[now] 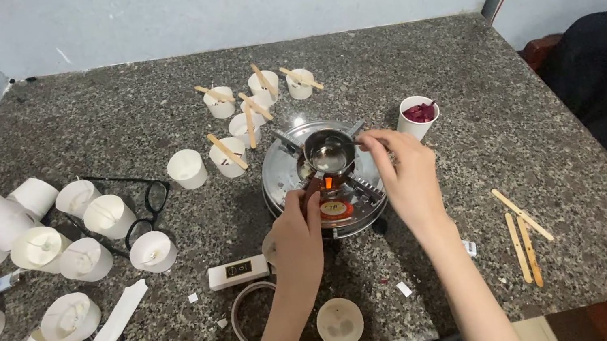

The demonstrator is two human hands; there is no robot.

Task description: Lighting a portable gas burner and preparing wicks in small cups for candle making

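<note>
Head view: left hand [297, 239] fingers grip the small pot [329, 152] handle (over the stove [281, 172]); right hand [408, 174] fingers pinched at its rim.

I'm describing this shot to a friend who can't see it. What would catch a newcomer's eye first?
First, the small metal pot on a round burner in the middle of the stone counter, with the left hand on its handle and the right hand at its rim. Next, the many white paper cups lying at the left, and more standing with wooden sticks behind the burner.
</note>
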